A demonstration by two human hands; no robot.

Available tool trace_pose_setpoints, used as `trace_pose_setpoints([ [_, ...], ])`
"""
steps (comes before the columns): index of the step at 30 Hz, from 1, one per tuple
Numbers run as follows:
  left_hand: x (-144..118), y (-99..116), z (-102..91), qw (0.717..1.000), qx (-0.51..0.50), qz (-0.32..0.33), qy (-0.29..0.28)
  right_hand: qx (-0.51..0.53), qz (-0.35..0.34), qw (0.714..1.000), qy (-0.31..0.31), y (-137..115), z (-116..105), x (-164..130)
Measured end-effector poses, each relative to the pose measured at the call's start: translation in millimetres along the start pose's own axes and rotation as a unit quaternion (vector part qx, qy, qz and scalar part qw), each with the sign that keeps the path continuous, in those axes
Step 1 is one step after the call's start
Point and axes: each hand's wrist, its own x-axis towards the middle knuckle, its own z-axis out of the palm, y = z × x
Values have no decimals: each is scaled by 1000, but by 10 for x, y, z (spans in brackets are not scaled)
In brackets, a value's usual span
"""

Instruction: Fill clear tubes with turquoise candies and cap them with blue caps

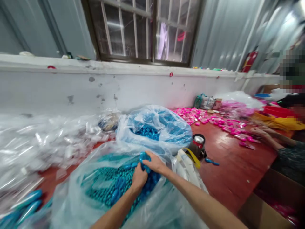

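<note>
Fingers of left hand [140, 176] and right hand [155, 163] grasp a glossy blue plastic piece [143, 157] between them, seemingly upright, left hand lower, right higher, above teal beads [102, 183].

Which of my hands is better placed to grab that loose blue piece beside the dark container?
Probably your right hand: it's nearer the loose blue piece, with the left hand farther across. Both are on the shiny blue item, so the right must let go first.

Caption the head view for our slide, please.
Left hand and right hand hold blue pieces over bagged teal beads.
</note>
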Motion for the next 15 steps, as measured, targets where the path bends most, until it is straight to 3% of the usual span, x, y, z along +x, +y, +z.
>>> trace_pose_setpoints([
  [3, -237, 6, -266, 991, 127, 24, 23, -80, -45, 996, -19, -55, 66, -152],
  [6, -579, -138, -550, 971, 233, 48, 26, -200, -65, 977, -44, -139, 91, -317],
  [9, -950, -378, -766, 953, 299, 42, -31, -321, -77, 943, -42, -295, 157, -506],
  [11, -1158, -544, -861, 942, 321, 43, -87, -369, -124, 920, -48, -421, 294, -660],
  [15, -1436, -776, -995, 930, 315, 64, -177, -356, -258, 876, -200, -498, 687, -942],
])
